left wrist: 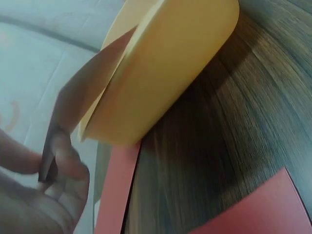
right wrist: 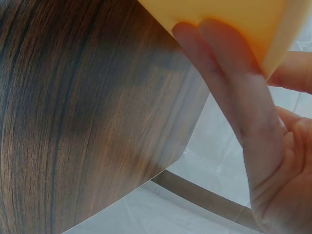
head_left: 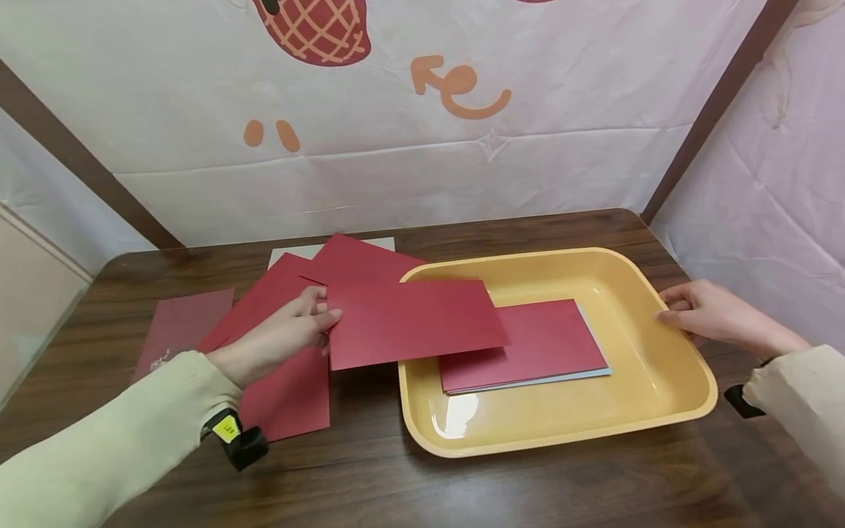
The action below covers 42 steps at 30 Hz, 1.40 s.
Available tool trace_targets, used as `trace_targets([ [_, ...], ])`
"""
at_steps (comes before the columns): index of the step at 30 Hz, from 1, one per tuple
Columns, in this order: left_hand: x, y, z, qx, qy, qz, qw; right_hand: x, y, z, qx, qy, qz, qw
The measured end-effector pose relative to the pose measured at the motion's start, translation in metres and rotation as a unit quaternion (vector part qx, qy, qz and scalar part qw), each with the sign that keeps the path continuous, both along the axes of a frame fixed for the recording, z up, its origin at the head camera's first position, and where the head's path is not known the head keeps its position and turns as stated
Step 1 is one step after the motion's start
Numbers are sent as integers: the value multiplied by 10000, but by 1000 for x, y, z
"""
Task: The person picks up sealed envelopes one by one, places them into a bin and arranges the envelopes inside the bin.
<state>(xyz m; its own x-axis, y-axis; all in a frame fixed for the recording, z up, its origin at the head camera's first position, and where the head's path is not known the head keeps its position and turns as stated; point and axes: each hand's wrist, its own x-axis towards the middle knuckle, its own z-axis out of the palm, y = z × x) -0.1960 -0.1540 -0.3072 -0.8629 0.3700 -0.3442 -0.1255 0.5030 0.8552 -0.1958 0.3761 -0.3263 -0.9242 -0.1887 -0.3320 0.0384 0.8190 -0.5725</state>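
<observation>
My left hand (head_left: 290, 326) pinches the left edge of a flat red card (head_left: 409, 323) between thumb and fingers. The card's right part reaches over the left rim of a yellow plastic tray (head_left: 561, 434); in the left wrist view the card (left wrist: 80, 92) bends slightly. Inside the tray lies a small stack of red cards (head_left: 548, 337) with a light blue card (head_left: 587, 372) showing beneath. At the tray's right rim, my right hand (head_left: 716, 315) grips the wall, its fingers (right wrist: 226, 63) on the outer side and the thumb over the edge.
Left of the tray, several more red cards (head_left: 290, 400) overlap on the wooden table (head_left: 343, 484). A darker maroon card (head_left: 191, 323) with a pale print lies at far left, and a whitish sheet (head_left: 379, 243) peeks out behind. A patterned cloth (head_left: 396, 183) hangs along the back edge.
</observation>
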Motion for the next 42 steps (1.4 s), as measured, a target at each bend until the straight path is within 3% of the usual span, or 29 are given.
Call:
trace_targets([
  [6, -2, 21, 4, 60, -95, -295, 9995, 0, 0, 0, -69, -5, -15, 10000],
  [19, -13, 66, -5, 512, -210, -727, 9958, -3, -1, 2, -57, -13, -18, 10000],
  [28, -20, 86, -5, 64, -196, -970, 9951, -2, 0, 2, -78, -5, -2, 10000],
  [37, -27, 106, -11, -62, -308, -1018, 9943, -3, 0, 1, -83, -58, -30, 9999],
  [42, -27, 117, -12, -269, -148, -983, 9947, -2, 1, 0, -87, -57, -36, 9999],
])
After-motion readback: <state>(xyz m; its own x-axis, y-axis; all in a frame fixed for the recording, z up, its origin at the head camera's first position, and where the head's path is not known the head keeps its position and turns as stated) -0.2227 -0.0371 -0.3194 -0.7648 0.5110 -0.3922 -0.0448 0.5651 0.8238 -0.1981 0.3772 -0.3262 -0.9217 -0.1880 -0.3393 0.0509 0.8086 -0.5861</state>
